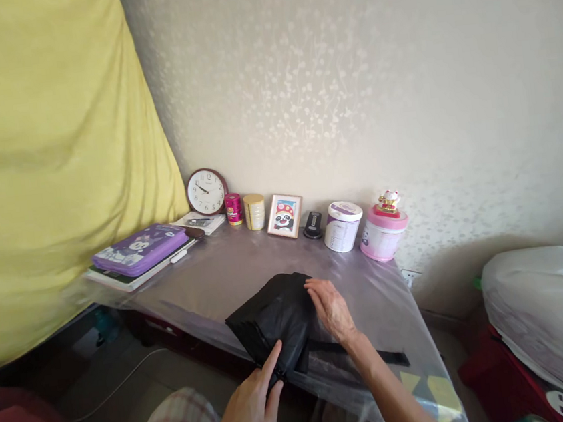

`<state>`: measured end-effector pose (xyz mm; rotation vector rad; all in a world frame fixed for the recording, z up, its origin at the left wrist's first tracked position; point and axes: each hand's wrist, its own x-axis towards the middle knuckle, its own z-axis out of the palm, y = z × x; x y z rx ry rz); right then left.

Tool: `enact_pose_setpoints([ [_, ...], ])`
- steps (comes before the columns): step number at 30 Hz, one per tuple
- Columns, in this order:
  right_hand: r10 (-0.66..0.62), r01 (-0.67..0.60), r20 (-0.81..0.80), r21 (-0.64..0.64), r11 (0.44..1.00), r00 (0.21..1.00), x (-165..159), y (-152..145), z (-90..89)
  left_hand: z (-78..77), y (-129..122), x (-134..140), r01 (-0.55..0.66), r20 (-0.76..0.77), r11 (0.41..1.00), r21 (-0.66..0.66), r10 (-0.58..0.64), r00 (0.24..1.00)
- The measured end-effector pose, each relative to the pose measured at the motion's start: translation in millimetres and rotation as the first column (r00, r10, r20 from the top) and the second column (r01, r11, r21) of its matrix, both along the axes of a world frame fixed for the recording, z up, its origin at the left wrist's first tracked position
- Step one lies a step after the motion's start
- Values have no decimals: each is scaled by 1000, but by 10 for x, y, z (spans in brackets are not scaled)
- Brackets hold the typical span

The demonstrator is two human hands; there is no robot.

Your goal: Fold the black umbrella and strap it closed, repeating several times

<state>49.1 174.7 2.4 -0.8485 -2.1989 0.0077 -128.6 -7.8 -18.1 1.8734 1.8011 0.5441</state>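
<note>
A black umbrella (277, 312), its loose cloth bunched and pleated, lies over the front edge of the table. My left hand (254, 402) grips its gathered lower end, with the index finger stretched along the cloth and the thumb below. At the upper right edge of the cloth, my right hand (330, 306) holds the fabric with bent fingers; its thumb is hidden. A flat black strip (382, 356) stretches over the table beneath my right forearm.
A plastic sheet covers the table (193, 281). Along the wall stand a clock (207, 190), small tins, a picture frame (285, 216), a white tub (343, 226) and a pink tub (382, 234). A purple case (139, 249) lies left, a red bin (499, 369) stands right.
</note>
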Motion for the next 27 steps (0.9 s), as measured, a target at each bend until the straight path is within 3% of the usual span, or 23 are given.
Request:
enact_pose_setpoints([
  [2,60,-59,79,-6,998,995,-8,-68,-21,6,-4,-4,-3,8,1000,-4,3,1000],
  [6,-145,144,56,11,989,988,23,27,-22,29,-10,-1,-7,15,1000,4,7,1000],
  [8,-173,174,-12,17,985,985,23,55,19,31,-8,1,-3,16,1000,12,3,1000],
  [11,-25,25,-37,14,1000,999,-89,-99,62,12,1,6,-9,19,1000,23,8,1000],
  [15,168,-165,51,-59,984,984,-393,-559,47,-47,16,19,-25,28,999,48,23,999],
  [18,401,-383,78,-180,906,913,-533,-815,91,-86,22,25,-38,15,997,64,37,999],
  [20,455,-440,33,-200,875,890,-526,-842,143,-93,22,23,-32,13,997,75,31,999],
  [22,347,-347,-27,-143,927,937,-458,-755,166,-86,24,17,-14,22,997,79,12,1000],
  [24,161,-166,-67,-76,983,985,-377,-615,131,-71,33,3,12,44,998,62,-15,999],
  [27,20,-21,-20,-45,999,1000,-317,-460,-6,-54,64,-38,55,143,997,61,-63,988],
])
